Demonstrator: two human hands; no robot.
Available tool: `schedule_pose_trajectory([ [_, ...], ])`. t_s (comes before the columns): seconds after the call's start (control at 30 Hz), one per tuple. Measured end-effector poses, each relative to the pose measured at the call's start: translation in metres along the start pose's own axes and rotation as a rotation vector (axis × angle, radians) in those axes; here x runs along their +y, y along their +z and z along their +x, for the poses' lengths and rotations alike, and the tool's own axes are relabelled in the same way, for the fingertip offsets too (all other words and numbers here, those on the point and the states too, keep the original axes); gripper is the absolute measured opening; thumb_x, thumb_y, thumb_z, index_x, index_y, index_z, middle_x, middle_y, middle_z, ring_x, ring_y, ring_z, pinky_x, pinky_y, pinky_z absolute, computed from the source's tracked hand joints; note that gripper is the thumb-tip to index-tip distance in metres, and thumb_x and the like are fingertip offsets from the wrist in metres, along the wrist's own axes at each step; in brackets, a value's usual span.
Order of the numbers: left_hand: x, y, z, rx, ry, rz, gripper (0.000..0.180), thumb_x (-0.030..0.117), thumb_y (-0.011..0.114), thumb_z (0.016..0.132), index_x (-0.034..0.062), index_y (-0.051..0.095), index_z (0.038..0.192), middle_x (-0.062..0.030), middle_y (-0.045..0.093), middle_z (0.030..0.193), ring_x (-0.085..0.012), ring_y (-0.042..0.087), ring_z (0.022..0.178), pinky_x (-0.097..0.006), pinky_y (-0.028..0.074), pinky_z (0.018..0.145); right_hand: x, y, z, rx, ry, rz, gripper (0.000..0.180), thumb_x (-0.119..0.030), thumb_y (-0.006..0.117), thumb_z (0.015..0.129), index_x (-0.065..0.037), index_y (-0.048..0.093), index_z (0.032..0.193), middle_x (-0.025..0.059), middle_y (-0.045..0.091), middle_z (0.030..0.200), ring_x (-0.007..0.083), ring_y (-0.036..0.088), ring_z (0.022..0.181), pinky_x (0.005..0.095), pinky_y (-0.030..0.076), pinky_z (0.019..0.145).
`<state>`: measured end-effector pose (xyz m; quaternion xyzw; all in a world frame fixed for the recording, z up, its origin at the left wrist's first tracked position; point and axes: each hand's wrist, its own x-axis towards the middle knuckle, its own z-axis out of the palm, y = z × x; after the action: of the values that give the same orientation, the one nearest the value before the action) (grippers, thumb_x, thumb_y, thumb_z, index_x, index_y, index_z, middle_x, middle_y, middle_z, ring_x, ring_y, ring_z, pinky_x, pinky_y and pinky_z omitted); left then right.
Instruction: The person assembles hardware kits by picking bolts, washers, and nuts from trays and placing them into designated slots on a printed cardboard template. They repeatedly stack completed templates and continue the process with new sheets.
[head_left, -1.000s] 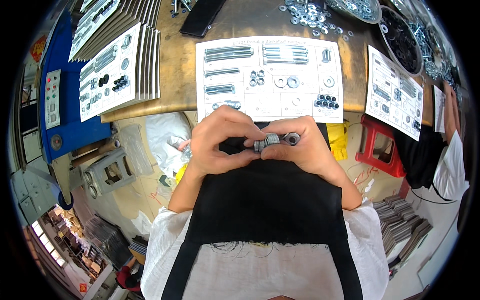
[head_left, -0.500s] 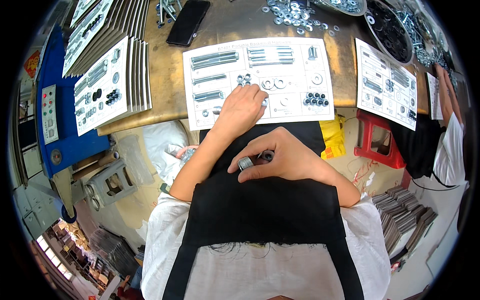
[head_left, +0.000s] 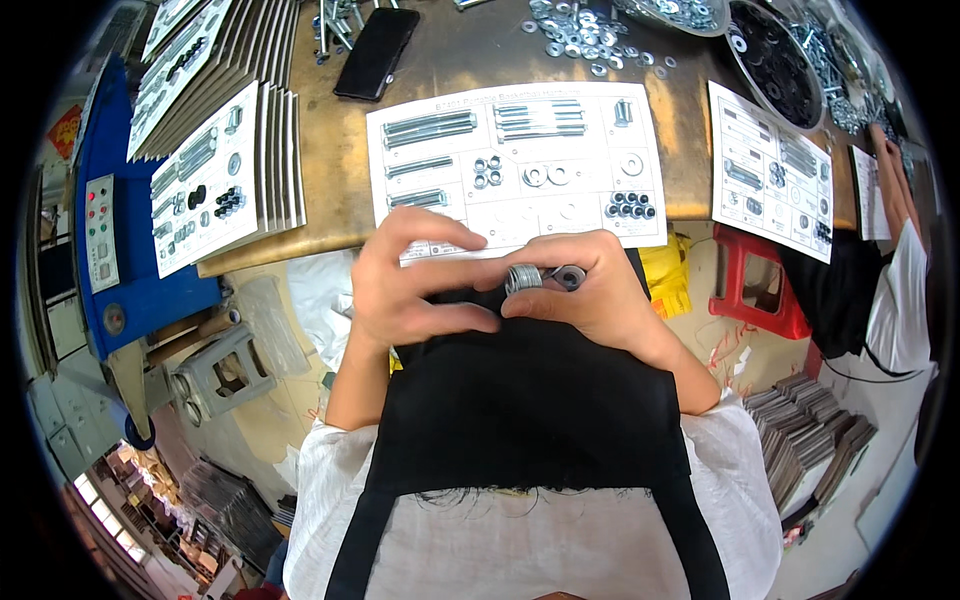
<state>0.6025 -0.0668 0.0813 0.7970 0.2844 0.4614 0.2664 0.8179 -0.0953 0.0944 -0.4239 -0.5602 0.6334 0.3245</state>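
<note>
While both hands meet just off the near edge of the worktop (head_left: pixel 300 215), above a black apron (head_left: pixel 530 400), the right hand (head_left: pixel 600 290) is curled closed around a small stack of metal washers (head_left: pixel 524 277), pinching it between thumb and fingers. The left hand (head_left: pixel 405 285) sits beside it, fingers half bent and reaching toward the stack; it appears to hold nothing of its own, though its fingertips touch the washers' end. The stack hangs over the lap, not over the worktop — so a loose pinch, or a nudge from the left fingers, could let a washer slide off and drop to the cluttered floor, I would judge.

Just beyond the hands, at the near edge, lies a white parts card (head_left: pixel 515 160) with bolts, nuts and washers already set in its printed places; some washer spots toward its near side look unfilled. A hand reaching across it could knock those small pieces out of place.

Toward the left edge leans a pile of filled cards (head_left: pixel 215 175). At the far edge lie a dark phone (head_left: pixel 375 52) and loose washers (head_left: pixel 585 35). To the right sit another card (head_left: pixel 770 170) and a dish of black parts (head_left: pixel 775 65), where another person's hand (head_left: pixel 893 165) works.
</note>
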Motion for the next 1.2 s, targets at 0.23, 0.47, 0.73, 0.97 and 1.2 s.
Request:
schedule_pose_trajectory([
  [0.23,0.007,0.005,-0.010,0.096,0.107,0.238,0.040,0.009,0.085,0.053,0.0100,0.072,0.090,-0.0016,0.066,0.090,-0.0189,0.063,0.077,-0.032,0.047,0.066,0.007,0.012,0.008,0.003,-0.038,0.033,0.027,-0.012,0.081,0.077,-0.003,0.073,0.101,0.0035,0.070,0.086,0.0071,0.054,0.069,0.0227,0.045,0.063],
  [0.47,0.005,0.013,-0.013,0.151,0.119,0.201,0.043,0.009,0.086,0.054,0.0095,0.070,0.094,-0.0015,0.066,0.092,-0.0189,0.063,0.078,-0.032,0.047,0.067,0.010,0.010,0.005,-0.012,-0.069,0.019,0.027,-0.011,0.080,0.078,-0.002,0.073,0.102,0.0047,0.070,0.087,0.0072,0.055,0.071,0.0231,0.046,0.065],
  [0.73,0.000,0.013,-0.007,0.042,0.104,0.118,0.043,0.006,0.082,0.052,0.0074,0.071,0.095,-0.0040,0.069,0.097,-0.0188,0.064,0.079,-0.032,0.046,0.070,0.015,0.008,0.005,-0.028,-0.102,0.078,0.025,-0.008,0.077,0.080,-0.002,0.072,0.103,0.0051,0.072,0.091,0.0081,0.060,0.077,0.0237,0.049,0.071],
  [0.97,-0.008,0.019,-0.015,0.032,-0.064,-0.154,0.039,0.000,0.076,0.055,0.0014,0.070,0.094,-0.0099,0.068,0.095,-0.0216,0.063,0.083,-0.031,0.047,0.074,0.009,0.007,0.009,-0.077,-0.010,0.201,0.021,-0.007,0.074,0.083,-0.001,0.073,0.103,0.0059,0.073,0.093,0.0088,0.064,0.085,0.0237,0.050,0.077],
  [1.2,-0.036,0.027,-0.033,0.249,-0.326,-0.842,0.031,0.005,0.074,0.075,-0.0094,0.063,0.100,-0.0162,0.061,0.099,-0.0224,0.060,0.093,-0.033,0.049,0.084,0.026,0.009,0.011,-0.123,-0.194,0.078,0.016,-0.016,0.075,0.084,-0.008,0.076,0.097,0.0032,0.072,0.086,0.0066,0.061,0.081,0.0234,0.048,0.074],
])
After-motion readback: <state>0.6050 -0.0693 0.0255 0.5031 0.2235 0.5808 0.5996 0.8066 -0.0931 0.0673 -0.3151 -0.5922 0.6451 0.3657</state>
